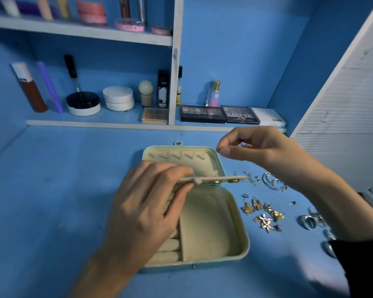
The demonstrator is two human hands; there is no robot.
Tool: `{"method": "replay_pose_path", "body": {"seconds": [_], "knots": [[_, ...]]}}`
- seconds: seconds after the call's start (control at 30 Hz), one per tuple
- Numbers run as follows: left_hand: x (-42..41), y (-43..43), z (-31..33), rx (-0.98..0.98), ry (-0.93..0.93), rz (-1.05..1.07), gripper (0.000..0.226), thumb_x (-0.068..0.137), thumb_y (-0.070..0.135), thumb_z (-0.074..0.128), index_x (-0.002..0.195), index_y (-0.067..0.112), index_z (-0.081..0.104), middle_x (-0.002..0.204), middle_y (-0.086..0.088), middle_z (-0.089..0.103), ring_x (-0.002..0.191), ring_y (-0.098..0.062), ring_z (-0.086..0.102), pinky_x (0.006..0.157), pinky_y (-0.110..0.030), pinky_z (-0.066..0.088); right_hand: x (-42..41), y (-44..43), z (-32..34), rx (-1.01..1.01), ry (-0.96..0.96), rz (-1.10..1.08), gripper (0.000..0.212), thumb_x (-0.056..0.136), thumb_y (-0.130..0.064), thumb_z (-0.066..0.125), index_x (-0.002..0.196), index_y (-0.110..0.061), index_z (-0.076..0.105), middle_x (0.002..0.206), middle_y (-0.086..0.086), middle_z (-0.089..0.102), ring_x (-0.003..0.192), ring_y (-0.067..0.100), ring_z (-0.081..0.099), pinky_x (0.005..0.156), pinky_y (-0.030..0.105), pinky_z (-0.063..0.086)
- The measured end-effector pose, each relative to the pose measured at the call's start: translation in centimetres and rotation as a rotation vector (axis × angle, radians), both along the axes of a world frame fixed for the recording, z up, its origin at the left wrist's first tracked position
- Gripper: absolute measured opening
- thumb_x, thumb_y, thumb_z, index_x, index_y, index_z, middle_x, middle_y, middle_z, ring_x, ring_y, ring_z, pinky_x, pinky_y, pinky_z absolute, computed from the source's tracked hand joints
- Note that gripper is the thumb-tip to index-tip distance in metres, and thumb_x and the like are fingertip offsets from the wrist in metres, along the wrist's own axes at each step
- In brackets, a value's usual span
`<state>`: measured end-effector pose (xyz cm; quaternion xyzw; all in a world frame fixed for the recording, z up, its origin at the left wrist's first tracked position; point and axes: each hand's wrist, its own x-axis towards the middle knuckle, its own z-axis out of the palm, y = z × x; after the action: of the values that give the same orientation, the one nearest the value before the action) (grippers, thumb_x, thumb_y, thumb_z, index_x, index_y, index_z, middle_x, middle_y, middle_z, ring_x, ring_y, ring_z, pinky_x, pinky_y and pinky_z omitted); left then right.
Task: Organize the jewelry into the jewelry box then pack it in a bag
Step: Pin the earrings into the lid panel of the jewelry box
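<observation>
Left hand pinches the earring flap of the jewelry box, lifted. Right hand pinches something tiny, probably an earring, above the box's far-right corner. Loose jewelry sits right of the box. Wobbly flap = dropped stud, I'd guess.

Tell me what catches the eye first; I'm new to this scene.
The open cream jewelry box sits centrally, the left hand pinching its raised divider flap. Beyond the box's right corner the right hand pinches a small metal piece in the air. Gold earrings and silver rings lie scattered on the blue desk right of the box.
</observation>
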<state>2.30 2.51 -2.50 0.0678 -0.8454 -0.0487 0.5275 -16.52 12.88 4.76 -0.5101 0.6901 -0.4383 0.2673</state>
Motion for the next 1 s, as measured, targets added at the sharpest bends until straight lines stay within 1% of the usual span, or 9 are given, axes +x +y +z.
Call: {"method": "replay_pose_path", "body": {"seconds": [0.07, 0.13, 0.17, 0.23, 0.4, 0.67, 0.8, 0.9, 1.0], "knots": [[0.2, 0.1, -0.2, 0.025, 0.008, 0.006, 0.015, 0.088, 0.017, 0.068, 0.097, 0.014, 0.056, 0.085, -0.003, 0.065, 0.079, -0.021, 0.057, 0.073, -0.033, 0.048, 0.4, -0.7, 0.4, 0.090, -0.013, 0.106, 0.012, 0.075, -0.031, 0.069, 0.080, -0.021, 0.072, 0.081, -0.003, 0.068, 0.077, 0.006, 0.059, 0.078, 0.021, 0.041], [0.3, 0.2, -0.4, 0.046, 0.016, 0.009, 0.014, 0.088, 0.020, 0.068, 0.092, 0.015, 0.055, 0.082, -0.002, 0.064, 0.076, -0.020, 0.057, 0.069, -0.035, 0.047, 0.8, -1.1, 0.5, 0.157, -0.041, 0.181, 0.004, 0.080, -0.019, 0.068, 0.081, -0.018, 0.071, 0.079, -0.003, 0.069, 0.076, 0.004, 0.060, 0.073, 0.014, 0.044], [0.3, 0.2, -0.5, 0.056, 0.020, 0.006, 0.014, 0.088, 0.020, 0.068, 0.090, 0.016, 0.055, 0.081, -0.001, 0.063, 0.076, -0.019, 0.056, 0.068, -0.036, 0.046, 1.0, -1.3, 0.6, 0.183, -0.051, 0.210, 0.005, 0.082, -0.012, 0.066, 0.082, -0.015, 0.071, 0.078, -0.004, 0.069, 0.075, 0.004, 0.060, 0.071, 0.013, 0.044], [0.3, 0.2, -0.5, 0.073, 0.028, -0.007, 0.014, 0.088, 0.021, 0.068, 0.089, 0.017, 0.054, 0.080, 0.000, 0.063, 0.075, -0.018, 0.055, 0.067, -0.035, 0.046, 1.3, -1.5, 0.6, 0.219, -0.068, 0.261, 0.008, 0.084, -0.007, 0.064, 0.084, -0.011, 0.070, 0.078, -0.002, 0.069, 0.073, 0.005, 0.060, 0.069, 0.013, 0.044], [0.4, 0.2, -0.6, 0.078, 0.023, -0.022, 0.014, 0.091, 0.023, 0.065, 0.089, 0.018, 0.052, 0.079, 0.001, 0.062, 0.074, -0.017, 0.054, 0.069, -0.031, 0.044, 1.7, -1.9, 0.8, 0.259, -0.064, 0.311, 0.007, 0.083, -0.008, 0.063, 0.085, -0.010, 0.070, 0.077, -0.001, 0.069, 0.072, 0.006, 0.061, 0.068, 0.013, 0.045], [0.4, 0.1, -0.7, 0.087, 0.023, -0.031, 0.017, 0.088, 0.022, 0.069, 0.088, 0.018, 0.053, 0.079, 0.001, 0.061, 0.073, -0.019, 0.055, 0.065, -0.035, 0.045, 1.8, -2.3, 0.8, 0.288, -0.013, 0.342, 0.008, 0.081, -0.011, 0.068, 0.080, -0.018, 0.072, 0.077, -0.004, 0.069, 0.072, 0.005, 0.059, 0.069, 0.013, 0.044], [0.4, 0.1, -0.8, 0.083, 0.019, -0.028, 0.017, 0.088, 0.022, 0.069, 0.089, 0.018, 0.052, 0.078, 0.001, 0.061, 0.073, -0.019, 0.055, 0.066, -0.035, 0.044, 1.9, -2.5, 0.9, 0.310, 0.017, 0.348, 0.006, 0.078, -0.020, 0.068, 0.079, -0.022, 0.073, 0.077, -0.005, 0.070, 0.073, 0.006, 0.059, 0.070, 0.015, 0.044], [0.3, 0.1, -0.8, 0.089, 0.025, -0.022, 0.016, 0.088, 0.021, 0.068, 0.088, 0.018, 0.052, 0.078, 0.001, 0.061, 0.072, -0.019, 0.054, 0.065, -0.036, 0.044, 2.1, -2.4, 1.2, 0.313, 0.021, 0.355, 0.005, 0.081, -0.017, 0.069, 0.079, -0.021, 0.072, 0.072, -0.008, 0.068, 0.066, 0.001, 0.057, 0.065, 0.010, 0.041], [0.4, 0.2, -0.8, 0.090, 0.027, -0.023, 0.014, 0.090, 0.021, 0.066, 0.088, 0.018, 0.053, 0.078, 0.001, 0.061, 0.072, -0.020, 0.054, 0.066, -0.035, 0.044, 2.5, -2.4, 1.5, 0.317, 0.062, 0.359, 0.007, 0.082, -0.012, 0.066, 0.078, -0.017, 0.070, 0.059, -0.014, 0.061, 0.053, -0.003, 0.052, 0.055, 0.003, 0.035]]}}
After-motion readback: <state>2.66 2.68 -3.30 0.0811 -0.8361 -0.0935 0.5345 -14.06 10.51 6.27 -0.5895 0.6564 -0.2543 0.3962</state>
